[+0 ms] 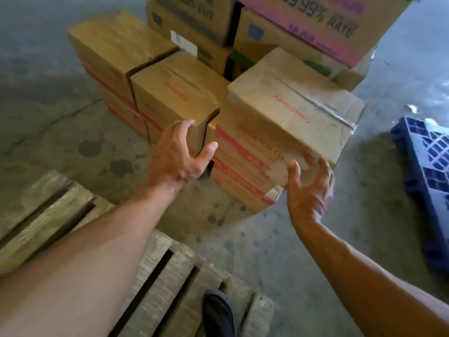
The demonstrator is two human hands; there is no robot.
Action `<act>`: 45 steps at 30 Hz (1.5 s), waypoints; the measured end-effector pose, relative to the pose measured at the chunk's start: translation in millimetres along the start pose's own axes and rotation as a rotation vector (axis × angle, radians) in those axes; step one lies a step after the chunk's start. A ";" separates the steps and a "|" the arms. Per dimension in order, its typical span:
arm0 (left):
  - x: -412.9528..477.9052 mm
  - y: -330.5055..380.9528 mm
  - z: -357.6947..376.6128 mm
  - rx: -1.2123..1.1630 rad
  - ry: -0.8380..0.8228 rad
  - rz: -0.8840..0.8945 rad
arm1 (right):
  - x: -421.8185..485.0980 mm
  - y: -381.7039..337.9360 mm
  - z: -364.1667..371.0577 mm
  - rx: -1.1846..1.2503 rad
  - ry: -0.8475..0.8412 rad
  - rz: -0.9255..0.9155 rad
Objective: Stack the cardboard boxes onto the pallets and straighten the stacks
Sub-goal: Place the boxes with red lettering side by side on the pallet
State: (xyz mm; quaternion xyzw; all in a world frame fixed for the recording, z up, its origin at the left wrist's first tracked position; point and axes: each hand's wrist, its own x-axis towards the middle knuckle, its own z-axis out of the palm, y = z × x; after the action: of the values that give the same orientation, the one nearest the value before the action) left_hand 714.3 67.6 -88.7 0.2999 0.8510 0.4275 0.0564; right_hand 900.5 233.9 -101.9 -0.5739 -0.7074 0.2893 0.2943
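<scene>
Left hand (pixel 178 152): arm stretched forward, fingers spread open, thumb near the left edge of the nearest box (pixel 286 122); contact unclear.
Right hand (pixel 309 188): palm turned inward, fingers open, at the box's lower right corner; holding nothing.
Nearest box: topped a floor stack, tilted, taped seam running away to the right.
Wooden pallet (pixel 155 266): bare, lower left, near a dark shoe (pixel 218 312).
</scene>
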 end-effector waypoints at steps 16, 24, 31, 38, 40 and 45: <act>177.4 21.8 128.6 -0.095 -0.104 -0.154 | 121.9 42.1 22.4 0.449 0.102 0.396; 179.2 15.9 141.1 -0.552 -0.157 -0.428 | 119.0 43.9 30.3 0.715 0.065 0.561; 124.5 18.1 103.7 -0.519 -0.113 -0.496 | 97.8 42.4 5.0 0.717 -0.034 0.489; 7.3 0.9 36.2 -0.623 -0.095 -0.444 | 16.0 42.5 -34.7 0.708 -0.098 0.368; -29.3 -6.1 17.0 -0.640 -0.083 -0.459 | -16.1 46.5 -45.2 0.709 -0.114 0.344; -113.6 -29.0 -24.8 -0.638 -0.018 -0.572 | -90.3 59.9 -64.7 0.683 -0.202 0.329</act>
State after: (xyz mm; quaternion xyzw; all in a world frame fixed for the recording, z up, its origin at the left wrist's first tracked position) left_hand 784.6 -26.3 -113.5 0.0229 0.7244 0.6338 0.2702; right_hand 1002.6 160.2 -111.6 -0.5172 -0.4945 0.6064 0.3469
